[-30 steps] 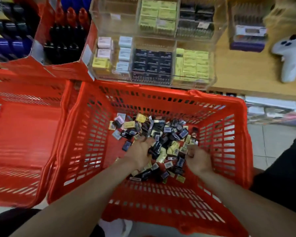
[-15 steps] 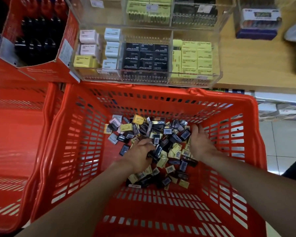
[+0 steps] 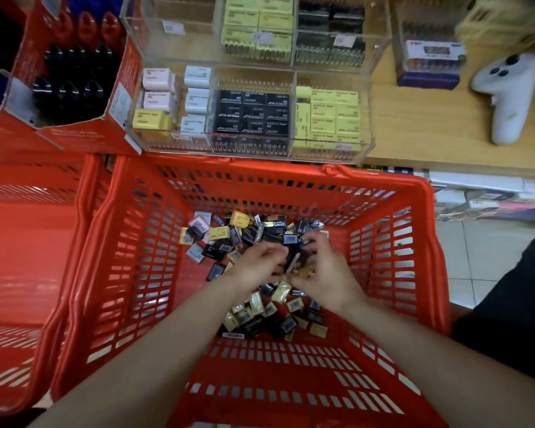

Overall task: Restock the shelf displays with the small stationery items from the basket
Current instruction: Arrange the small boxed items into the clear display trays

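A red plastic basket (image 3: 130,273) fills the near middle, with a second red basket (image 3: 28,257) at its left. Beyond it, on a wooden shelf (image 3: 430,128), stands a clear acrylic display (image 3: 250,109) with compartments of pastel, black and yellow boxes. A white controller (image 3: 507,97) lies far right. The small stationery items (image 3: 260,307) are heaped on the basket floor. Both hands are in the pile: the left hand (image 3: 257,262) and the right hand (image 3: 328,273) have fingers curled around packets, close together.

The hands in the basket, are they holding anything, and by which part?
Both hands, left and right, curl into the pile of small boxes in the red basket; motion blur hides exactly what they grip.
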